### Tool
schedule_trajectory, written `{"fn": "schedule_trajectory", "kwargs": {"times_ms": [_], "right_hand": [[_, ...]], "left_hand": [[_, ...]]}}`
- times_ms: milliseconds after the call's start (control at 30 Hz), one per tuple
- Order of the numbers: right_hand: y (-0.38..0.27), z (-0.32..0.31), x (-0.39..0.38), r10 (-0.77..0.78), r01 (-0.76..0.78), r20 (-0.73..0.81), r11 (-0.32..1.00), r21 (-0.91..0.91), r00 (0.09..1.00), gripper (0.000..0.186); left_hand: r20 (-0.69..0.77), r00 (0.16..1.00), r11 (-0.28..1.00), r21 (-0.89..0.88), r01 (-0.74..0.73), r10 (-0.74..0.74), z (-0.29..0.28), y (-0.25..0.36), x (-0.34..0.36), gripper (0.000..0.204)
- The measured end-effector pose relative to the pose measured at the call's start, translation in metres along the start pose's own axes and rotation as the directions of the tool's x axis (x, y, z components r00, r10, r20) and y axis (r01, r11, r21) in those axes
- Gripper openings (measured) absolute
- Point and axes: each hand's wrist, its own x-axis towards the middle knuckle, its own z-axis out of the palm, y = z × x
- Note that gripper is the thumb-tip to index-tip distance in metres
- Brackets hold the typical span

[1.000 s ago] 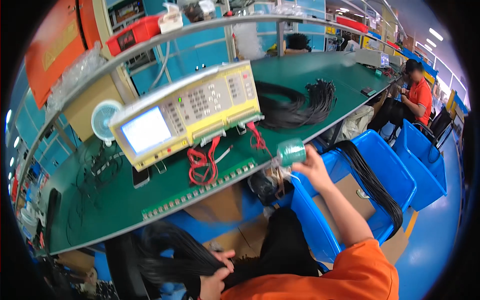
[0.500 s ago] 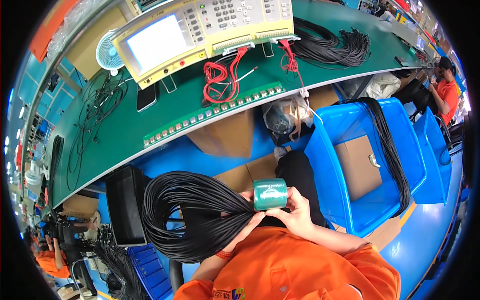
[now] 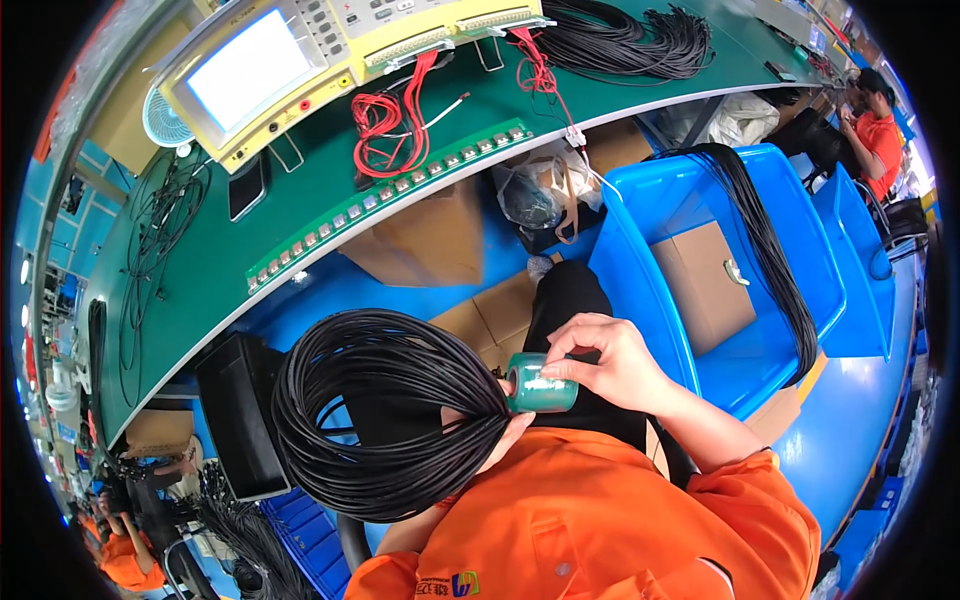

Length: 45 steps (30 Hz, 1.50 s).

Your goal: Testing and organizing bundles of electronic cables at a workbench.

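Note:
My left hand (image 3: 508,440), partly hidden behind a looped bundle of black cables (image 3: 385,480), grips it where the strands gather. A green roll of wrap (image 3: 540,398) lies against that gathered part. From above and to the right, my right hand (image 3: 610,365) has curled fingers on the roll, with the thumb and fingertips at its upper side. The large loop hangs out to the left of both hands, over my lap.
A green bench (image 3: 210,300) carries a yellow tester (image 3: 330,30), red leads, a connector strip (image 3: 390,198) and cable coils. Blue bins (image 3: 645,320) with draped cables stand at my right, a black tray (image 3: 235,420) at my left. A co-worker (image 3: 875,140) sits far right, another lower left.
My right hand brought the green roll from the bench edge down to the cable bundle, then moved its fingers up over the roll. The view has tilted downward.

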Motion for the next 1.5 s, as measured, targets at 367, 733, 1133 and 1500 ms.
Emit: {"fn": "schedule_trajectory", "kwargs": {"times_ms": [367, 733, 1133, 1500], "right_hand": [[-0.012, -0.021, -0.026, -0.106, 0.221, -0.479, 0.956, 0.190, 0.871, 0.006], [0.071, 0.021, -0.042, 0.428, -0.400, -0.046, 0.873, 0.277, 0.903, 0.032], [0.066, 0.024, -0.045, -0.257, 0.146, -0.413, 0.948, -0.281, 0.873, 0.009], [0.085, 0.006, -0.044, 0.498, -0.030, -0.556, 0.762, 0.647, 0.666, 0.014]], "left_hand": [[0.119, 0.975, 0.975, -0.097, 0.199, -0.187, -0.005, -0.031, 0.033, 0.025], [0.132, 0.984, 0.958, -0.244, 0.149, -0.119, 0.014, -0.040, 0.034, 0.047], [0.231, 0.941, 0.963, -0.050, 0.265, -0.247, 0.025, -0.037, 0.057, 0.024], [0.420, 0.887, 0.979, 0.025, 0.202, -0.194, 0.060, -0.057, 0.064, 0.071]]}}
